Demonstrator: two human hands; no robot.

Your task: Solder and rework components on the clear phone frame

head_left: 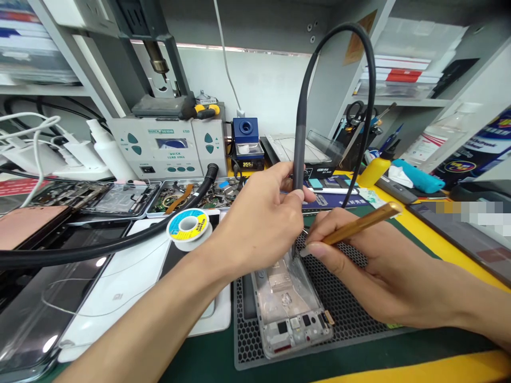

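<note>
My left hand [265,218] grips the dark handle of a soldering iron [299,143], held upright with its cable looping over to the right. The iron points down at the far end of a stripped phone frame [285,298], where its tip is partly hidden by my hand. A slim gold-handled tool [355,223] sits in my right hand [359,266], pinched between thumb and fingers. Its working end is close beside the iron, over the frame's far edge, and is hard to make out. The frame lies on a black honeycomb mat [347,303].
A solder spool [188,226] rests on phone parts at the left. Behind are a hot air station [159,149], a blue soldering station [247,143] and a tray of parts [159,199]. A thick black hose [107,247] crosses the left side. A dark tablet-like device [467,234] lies right.
</note>
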